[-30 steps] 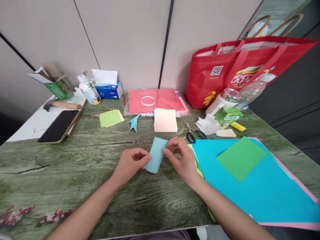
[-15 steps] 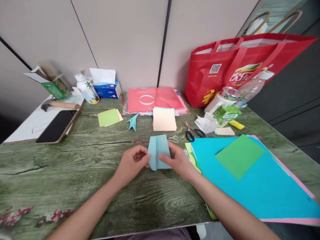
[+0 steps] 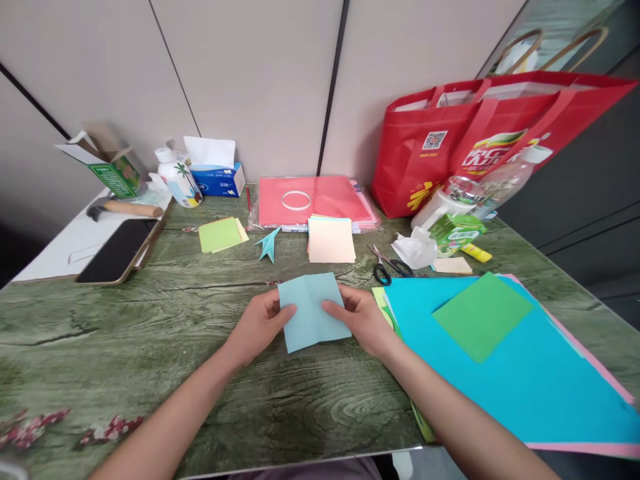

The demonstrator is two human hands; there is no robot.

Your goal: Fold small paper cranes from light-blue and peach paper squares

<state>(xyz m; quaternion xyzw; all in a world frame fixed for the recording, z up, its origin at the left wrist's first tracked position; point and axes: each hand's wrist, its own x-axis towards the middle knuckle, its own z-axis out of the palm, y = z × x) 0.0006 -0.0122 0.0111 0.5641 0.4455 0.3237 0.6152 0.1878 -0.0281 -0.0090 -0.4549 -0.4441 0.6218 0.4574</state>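
A light blue square of paper [image 3: 315, 327], with a crease down its middle, is held opened out above the table. My left hand [image 3: 260, 323] pinches its left edge, thumb on top and fingers underneath. On the right edge my right hand [image 3: 363, 319] grips it the same way. Just beyond the paper lie a folded blue origami figure [image 3: 269, 246] and a stack of cream paper squares [image 3: 331, 240]. Black-handled scissors [image 3: 383, 272] rest past my right hand.
Large blue sheets [image 3: 480, 387] with a green square [image 3: 483, 317] on top cover the right side. A red bag [image 3: 425, 153] stands behind a clear bottle [image 3: 515, 177]. A phone [image 3: 119, 250] and a hammer [image 3: 130, 209] lie at left, near a tissue box [image 3: 217, 180].
The blue paper, folded over at its left part before, is now spread out flatter and wider. My left hand has shifted slightly and holds its left edge.
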